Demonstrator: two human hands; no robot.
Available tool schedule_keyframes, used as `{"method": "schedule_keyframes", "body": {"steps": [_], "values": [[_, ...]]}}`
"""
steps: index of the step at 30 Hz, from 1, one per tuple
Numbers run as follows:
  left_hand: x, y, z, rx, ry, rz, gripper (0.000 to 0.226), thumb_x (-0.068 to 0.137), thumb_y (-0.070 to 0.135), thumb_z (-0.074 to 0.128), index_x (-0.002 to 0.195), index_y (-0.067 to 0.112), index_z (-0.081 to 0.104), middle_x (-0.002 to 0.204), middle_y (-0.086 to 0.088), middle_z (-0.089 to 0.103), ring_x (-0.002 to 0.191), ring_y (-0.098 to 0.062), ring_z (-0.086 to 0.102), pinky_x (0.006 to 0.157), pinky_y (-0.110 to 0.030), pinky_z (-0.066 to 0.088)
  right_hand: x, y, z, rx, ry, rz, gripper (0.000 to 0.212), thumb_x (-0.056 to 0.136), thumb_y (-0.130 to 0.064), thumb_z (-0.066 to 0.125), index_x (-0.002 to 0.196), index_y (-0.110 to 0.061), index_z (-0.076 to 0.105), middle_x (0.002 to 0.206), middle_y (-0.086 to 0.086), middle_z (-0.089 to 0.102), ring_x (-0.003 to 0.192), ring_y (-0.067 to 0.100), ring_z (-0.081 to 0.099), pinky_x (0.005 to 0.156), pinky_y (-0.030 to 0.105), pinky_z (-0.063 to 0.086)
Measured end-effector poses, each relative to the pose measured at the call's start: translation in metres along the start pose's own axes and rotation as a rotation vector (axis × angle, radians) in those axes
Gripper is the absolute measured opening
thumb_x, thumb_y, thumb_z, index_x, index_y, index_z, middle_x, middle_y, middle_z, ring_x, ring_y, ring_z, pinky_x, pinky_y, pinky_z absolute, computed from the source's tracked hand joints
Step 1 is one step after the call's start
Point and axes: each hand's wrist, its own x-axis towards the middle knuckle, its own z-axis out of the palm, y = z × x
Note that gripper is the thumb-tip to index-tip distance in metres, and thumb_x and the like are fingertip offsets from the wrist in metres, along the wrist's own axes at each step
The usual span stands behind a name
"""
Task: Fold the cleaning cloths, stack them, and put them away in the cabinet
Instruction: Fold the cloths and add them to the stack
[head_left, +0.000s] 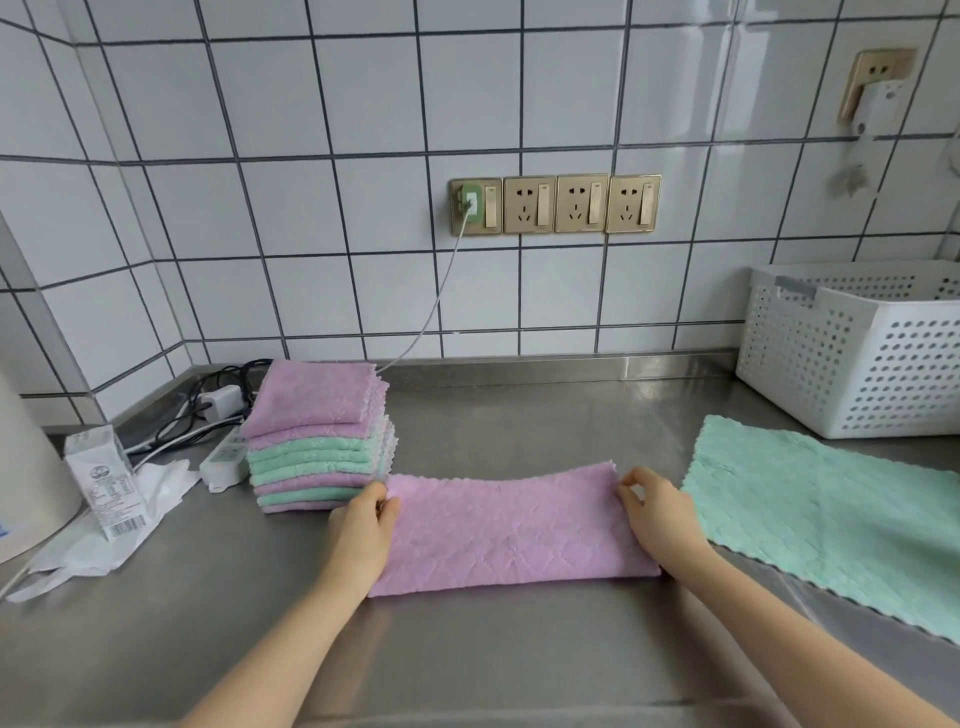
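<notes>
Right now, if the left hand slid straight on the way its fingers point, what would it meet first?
Probably the stack of folded cloths: the left hand, pinching the pink cloth, points up-left toward its base.

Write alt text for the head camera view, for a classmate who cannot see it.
Two hands, left hand and right hand, pinch the far corners of a pink cloth folded into a strip on a steel counter. A stack of folded cloths stands left; a green cloth lies flat right, by a white basket.
</notes>
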Motion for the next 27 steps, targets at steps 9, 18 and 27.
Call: {"method": "schedule_keyframes", "body": {"steps": [9, 18, 27], "values": [[0.004, 0.004, 0.007, 0.137, 0.004, -0.025, 0.040, 0.092, 0.021, 0.056, 0.059, 0.018, 0.033, 0.073, -0.016, 0.064, 0.077, -0.038, 0.057, 0.060, -0.033, 0.032, 0.007, 0.001, 0.004, -0.060, -0.052, 0.076, 0.017, 0.092, -0.018, 0.051, 0.095, -0.008, 0.064, 0.101, 0.020, 0.068, 0.099, 0.039, 0.060, 0.076, 0.034, 0.044], [-0.041, 0.024, -0.013, 0.237, 0.149, 0.252, 0.022, 0.080, 0.018, 0.068, 0.101, 0.015, 0.063, 0.097, -0.003, 0.065, 0.089, -0.029, 0.060, 0.075, -0.035, 0.045, -0.042, -0.009, -0.024, -0.375, 0.144, -0.274, 0.026, 0.082, -0.004, 0.053, 0.107, -0.010, 0.053, 0.094, 0.012, 0.057, 0.079, 0.036, 0.060, 0.060, 0.035, 0.044], [-0.110, 0.059, 0.019, 0.439, -0.436, 0.432, 0.094, 0.063, 0.068, 0.004, 0.147, 0.032, 0.027, 0.154, 0.020, 0.016, 0.146, -0.011, 0.013, 0.117, -0.037, 0.011, -0.110, -0.009, 0.016, -0.308, -0.144, -0.826, 0.035, 0.090, -0.036, 0.041, 0.115, -0.029, 0.064, 0.118, -0.013, 0.064, 0.109, 0.008, 0.061, 0.094, 0.019, 0.046]]}}
